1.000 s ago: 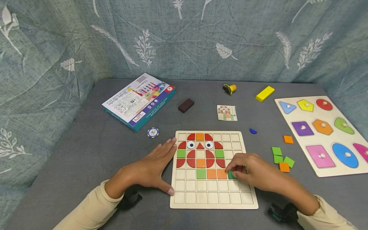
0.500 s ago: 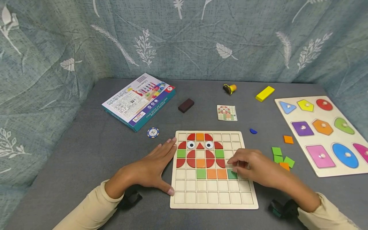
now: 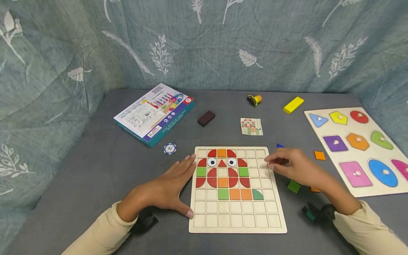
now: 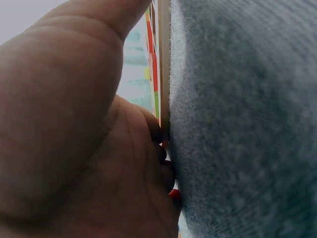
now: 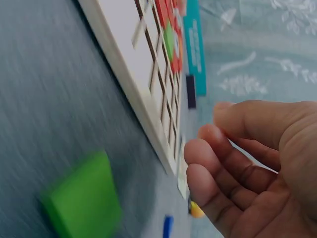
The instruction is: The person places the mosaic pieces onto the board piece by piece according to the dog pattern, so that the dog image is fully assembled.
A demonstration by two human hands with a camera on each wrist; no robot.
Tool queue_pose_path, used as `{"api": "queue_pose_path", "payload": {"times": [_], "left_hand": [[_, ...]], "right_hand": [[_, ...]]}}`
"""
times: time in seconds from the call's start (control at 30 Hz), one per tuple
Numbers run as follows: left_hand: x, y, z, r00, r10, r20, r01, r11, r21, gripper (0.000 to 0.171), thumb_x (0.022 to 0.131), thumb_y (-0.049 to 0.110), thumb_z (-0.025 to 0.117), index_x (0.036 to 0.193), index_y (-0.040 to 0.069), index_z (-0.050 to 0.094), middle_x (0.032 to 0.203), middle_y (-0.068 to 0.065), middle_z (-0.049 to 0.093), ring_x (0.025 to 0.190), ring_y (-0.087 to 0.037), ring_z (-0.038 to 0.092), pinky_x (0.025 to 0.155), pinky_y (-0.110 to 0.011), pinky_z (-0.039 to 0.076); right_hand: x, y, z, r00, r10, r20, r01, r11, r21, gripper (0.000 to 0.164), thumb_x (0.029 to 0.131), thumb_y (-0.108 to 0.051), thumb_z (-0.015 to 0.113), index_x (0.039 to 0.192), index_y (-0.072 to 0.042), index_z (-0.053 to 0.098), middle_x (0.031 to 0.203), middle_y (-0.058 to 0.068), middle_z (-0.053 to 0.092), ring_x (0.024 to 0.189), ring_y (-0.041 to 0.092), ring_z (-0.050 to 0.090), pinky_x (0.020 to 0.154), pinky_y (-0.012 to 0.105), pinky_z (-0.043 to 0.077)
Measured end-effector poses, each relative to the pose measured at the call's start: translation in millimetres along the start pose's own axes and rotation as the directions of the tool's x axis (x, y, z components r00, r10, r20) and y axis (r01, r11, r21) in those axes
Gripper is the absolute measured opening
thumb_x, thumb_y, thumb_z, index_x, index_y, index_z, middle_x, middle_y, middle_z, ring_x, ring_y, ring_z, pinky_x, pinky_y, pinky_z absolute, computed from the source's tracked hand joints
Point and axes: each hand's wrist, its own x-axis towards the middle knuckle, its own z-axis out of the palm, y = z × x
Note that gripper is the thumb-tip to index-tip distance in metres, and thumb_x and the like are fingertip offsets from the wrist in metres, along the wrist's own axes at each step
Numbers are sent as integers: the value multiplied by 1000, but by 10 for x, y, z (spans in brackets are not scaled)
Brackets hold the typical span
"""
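My left hand (image 3: pixel 164 187) rests beside the wooden grid board (image 3: pixel 237 226), its spread thumb and fingertips touching the left edge. Red, orange and green pieces and two eye discs form a pattern on the board. A dark green quarter-circle piece (image 3: pixel 257 195) sits in a cell at the end of the lower coloured row. Just off the board's right edge, my right hand (image 3: pixel 294 166) hovers with loosely bent fingers and holds nothing. Under it a green square tile (image 3: pixel 294 186) shows, blurred in the right wrist view (image 5: pixel 84 198); other tiles are hidden behind the hand.
A shape-knob puzzle board (image 3: pixel 347 166) lies at the right, near an orange tile (image 3: pixel 319 155). Farther back are a pattern card (image 3: pixel 251 126), a yellow block (image 3: pixel 293 105), a dark brown block (image 3: pixel 206 118) and a box (image 3: pixel 154 115). A poker chip (image 3: pixel 170 148) lies left.
My right hand has let go of the dark green quarter-circle piece and moved up and right off the board. A green square tile has shifted left toward the board. The left hand stays put.
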Motion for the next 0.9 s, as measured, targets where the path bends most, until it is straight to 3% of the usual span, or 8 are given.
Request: {"api": "queue_pose_path", "payload": {"times": [0.2,0.53,0.9], "left_hand": [[-13,-5,31,1000,13,-4,-13,1000,1,135,64,67,79,155,1,4,162,-11,-7,147,-27,-7,116,-50,1],[-6,-7,15,1000,18,-10,-18,1000,2,133,65,66,79,155,1,5,162,-11,-7,147,-27,-7,116,-50,0],[1,-6,18,1000,2,-1,-2,1000,9,134,64,67,79,156,2,4,162,-9,-8,147,-26,-7,116,-49,0]], "right_hand": [[92,134,-163,995,67,-74,-71,996,-61,16,90,-4,69,105,-2,73,87,-1,65,76,15,57,65,27,49],[240,395,-312,967,238,-94,-250,959,-136,21,91,-6,66,107,7,69,92,13,68,80,24,61,67,37,50],[314,487,-271,965,251,-71,-260,953,-154,21,89,-7,68,102,9,70,88,14,68,77,24,61,65,37,48]]}}
